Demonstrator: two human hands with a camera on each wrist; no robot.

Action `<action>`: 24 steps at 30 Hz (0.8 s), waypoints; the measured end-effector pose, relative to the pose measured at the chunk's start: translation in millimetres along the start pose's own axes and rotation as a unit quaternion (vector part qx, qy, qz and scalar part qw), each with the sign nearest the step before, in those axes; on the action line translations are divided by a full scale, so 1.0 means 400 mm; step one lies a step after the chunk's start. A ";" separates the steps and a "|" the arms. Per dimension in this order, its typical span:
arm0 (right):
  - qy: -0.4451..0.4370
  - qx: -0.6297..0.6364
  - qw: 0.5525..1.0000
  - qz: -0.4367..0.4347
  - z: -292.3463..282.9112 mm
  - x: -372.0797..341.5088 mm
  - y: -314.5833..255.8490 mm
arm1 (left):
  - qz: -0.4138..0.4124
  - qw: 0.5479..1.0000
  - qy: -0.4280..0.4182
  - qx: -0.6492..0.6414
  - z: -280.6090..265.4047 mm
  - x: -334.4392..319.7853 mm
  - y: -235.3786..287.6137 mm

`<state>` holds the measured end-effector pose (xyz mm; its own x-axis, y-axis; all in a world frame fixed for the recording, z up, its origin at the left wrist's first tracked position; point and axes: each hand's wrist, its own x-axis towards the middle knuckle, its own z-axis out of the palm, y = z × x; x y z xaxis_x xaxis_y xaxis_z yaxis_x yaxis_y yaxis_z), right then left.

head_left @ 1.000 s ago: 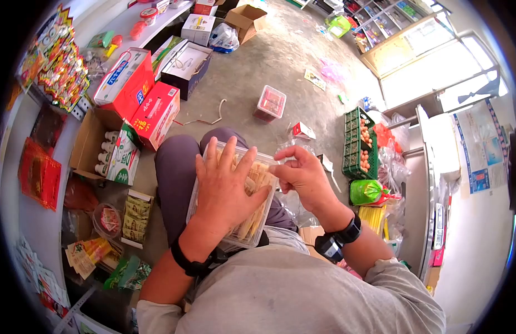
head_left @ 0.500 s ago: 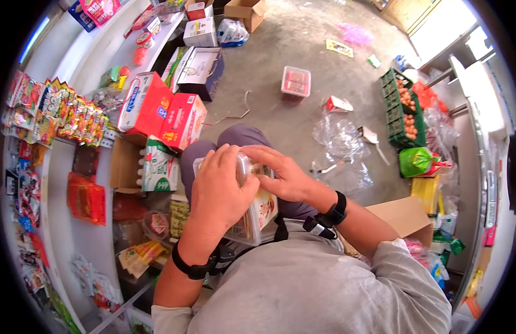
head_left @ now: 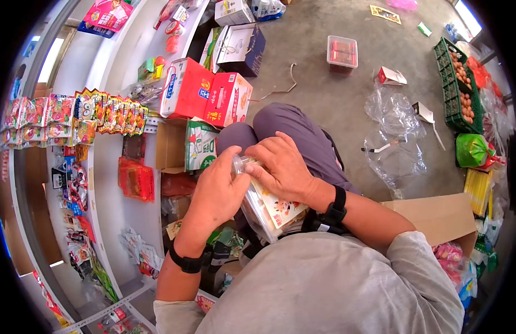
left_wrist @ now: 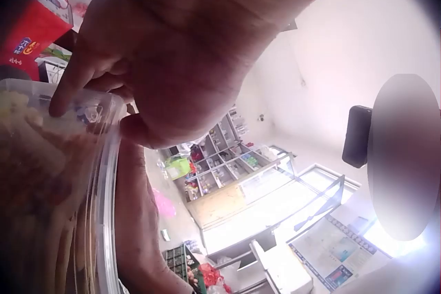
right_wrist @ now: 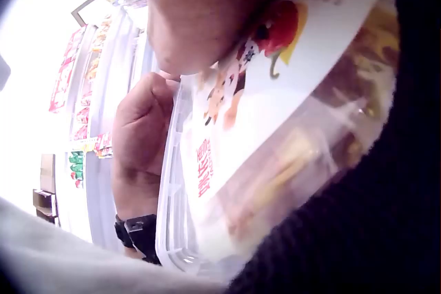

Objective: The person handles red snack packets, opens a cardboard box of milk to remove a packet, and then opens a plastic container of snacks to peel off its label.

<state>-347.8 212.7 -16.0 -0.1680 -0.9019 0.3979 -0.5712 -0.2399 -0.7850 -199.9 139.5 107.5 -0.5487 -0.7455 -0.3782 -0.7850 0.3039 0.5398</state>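
Note:
A clear plastic box (head_left: 256, 209) is tipped on its side against the person's lap, its rim facing left. Its white label (head_left: 283, 207) carries cartoon figures and a red pepper, seen up close in the right wrist view. Stick-like snacks (left_wrist: 41, 190) show through the clear wall in the left wrist view. The left hand (head_left: 214, 186) grips the box from the rim side, fingers bent over the far edge. On the label side, the right hand (head_left: 283, 170) holds the same far end, its thumb close to the left thumb.
A lidded box with red contents (head_left: 342, 53) stands on the floor ahead. Crumpled clear wrap (head_left: 397, 139) lies right of the knees, near a green egg crate (head_left: 455, 83). Red gift boxes (head_left: 213, 94) and shelves of snack packets (head_left: 110, 114) line the left. An open carton (head_left: 436, 214) sits by the right elbow.
The box has turned from lying flat to standing on its side, bringing its label into view. The right hand has moved onto it, and the head view has swung left.

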 end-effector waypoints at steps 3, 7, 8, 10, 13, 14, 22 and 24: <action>0.002 0.000 1.000 -0.004 -0.004 -0.001 0.005 | 0.008 1.000 0.000 0.016 0.015 0.007 0.001; 0.014 0.014 1.000 0.000 0.000 -0.007 0.025 | 0.060 0.997 0.007 0.042 0.030 0.008 -0.002; 0.014 0.016 1.000 0.004 -0.001 -0.007 0.027 | 0.066 0.996 0.012 0.056 0.036 0.009 -0.002; 0.014 0.020 1.000 0.010 -0.002 -0.007 0.028 | 0.073 0.993 0.023 0.085 0.040 0.012 0.005; 0.017 0.022 0.999 0.017 -0.006 -0.004 0.030 | 0.085 0.988 0.043 0.122 0.039 0.026 0.017; 0.020 0.023 0.999 0.019 -0.004 -0.007 0.030 | 0.090 0.986 0.050 0.131 0.039 0.030 0.016; 0.024 0.041 0.999 0.017 -0.018 -0.021 0.029 | 0.061 0.998 0.012 -0.015 -0.029 0.079 -0.001; 0.031 0.064 0.997 0.033 -0.019 -0.017 0.049 | 0.024 0.999 0.018 0.040 -0.040 0.068 0.012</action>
<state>-363.9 217.1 -30.4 -0.2533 -0.8948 0.3678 -0.4498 -0.2276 -0.8636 -214.1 111.0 111.9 -0.5759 -0.7500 -0.3253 -0.7796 0.3841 0.4946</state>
